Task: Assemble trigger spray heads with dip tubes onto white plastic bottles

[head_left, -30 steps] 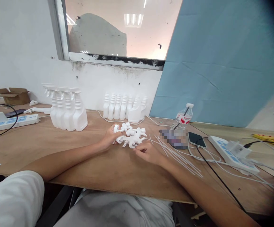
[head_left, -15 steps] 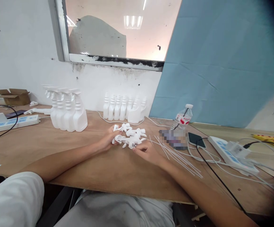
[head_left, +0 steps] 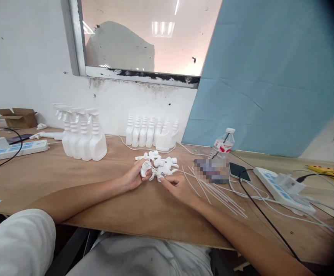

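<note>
My left hand [head_left: 135, 175] is closed around a white trigger spray head [head_left: 146, 168], its round cap opening turned toward my right hand. My right hand [head_left: 178, 186] pinches a thin, metallic-looking rod-shaped tool [head_left: 153, 167]; its far end reaches the opening of the held spray head. How far inside the tip goes, I cannot tell. Just behind both hands lies a pile of loose white trigger spray heads [head_left: 169, 161]. Several thin white tubes [head_left: 213, 188] are spread on the table to the right of my right hand.
White spray bottles with trigger heads [head_left: 83, 136] stand at left; bottles without heads [head_left: 144, 132] line the wall. At right are a plastic drink bottle [head_left: 224, 143], a phone [head_left: 240, 171], a power strip [head_left: 282, 189] and cables. Another power strip [head_left: 19, 149] and a cardboard box [head_left: 17, 118] are far left.
My left hand has turned the spray head so its cap opening faces right, and drawn it slightly nearer. The metallic tool's tip now meets that opening. My right hand has barely moved.
</note>
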Available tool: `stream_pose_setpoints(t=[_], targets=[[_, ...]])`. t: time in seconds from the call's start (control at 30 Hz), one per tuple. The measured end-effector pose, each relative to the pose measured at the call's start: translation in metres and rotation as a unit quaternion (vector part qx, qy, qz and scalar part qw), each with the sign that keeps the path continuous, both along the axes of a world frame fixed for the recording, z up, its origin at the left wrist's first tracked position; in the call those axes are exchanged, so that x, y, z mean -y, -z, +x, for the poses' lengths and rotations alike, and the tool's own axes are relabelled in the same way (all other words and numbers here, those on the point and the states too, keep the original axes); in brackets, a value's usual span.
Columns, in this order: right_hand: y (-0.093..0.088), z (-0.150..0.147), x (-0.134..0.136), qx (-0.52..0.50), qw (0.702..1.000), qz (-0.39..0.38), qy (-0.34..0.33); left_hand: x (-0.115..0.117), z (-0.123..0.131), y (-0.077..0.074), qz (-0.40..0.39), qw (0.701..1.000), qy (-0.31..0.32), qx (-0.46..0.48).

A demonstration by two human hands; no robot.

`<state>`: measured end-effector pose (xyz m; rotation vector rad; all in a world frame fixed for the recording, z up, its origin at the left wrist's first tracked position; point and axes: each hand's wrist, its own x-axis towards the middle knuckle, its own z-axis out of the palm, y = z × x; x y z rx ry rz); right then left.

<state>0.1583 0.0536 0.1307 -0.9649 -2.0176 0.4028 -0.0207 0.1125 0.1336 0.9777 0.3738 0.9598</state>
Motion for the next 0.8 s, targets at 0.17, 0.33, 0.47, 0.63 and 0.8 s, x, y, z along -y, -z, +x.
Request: stream_pose_setpoints(t=[0.17,0.33,0.47,0.63,0.8], targets=[[0.000,-0.001,0.001,-0.009,1.000,0.000,0.011,-0.001,-0.001,0.002,0.016,0.999,-0.038,0.013],[0.003,0.000,-0.002,-0.009,1.000,-0.016,0.006,-0.006,0.000,0.006,0.064,0.991,-0.118,0.015],[0.006,0.000,-0.003,-0.005,1.000,0.001,0.019,-0.005,0.003,0.008,0.095,0.981,-0.168,-0.004],[0.006,0.001,-0.003,0.002,0.993,0.096,0.062,0.001,0.006,0.008,0.092,0.983,-0.157,0.017],[0.004,0.004,-0.004,-0.014,0.976,0.191,0.102,-0.010,0.000,0.013,0.100,0.986,-0.136,-0.001]])
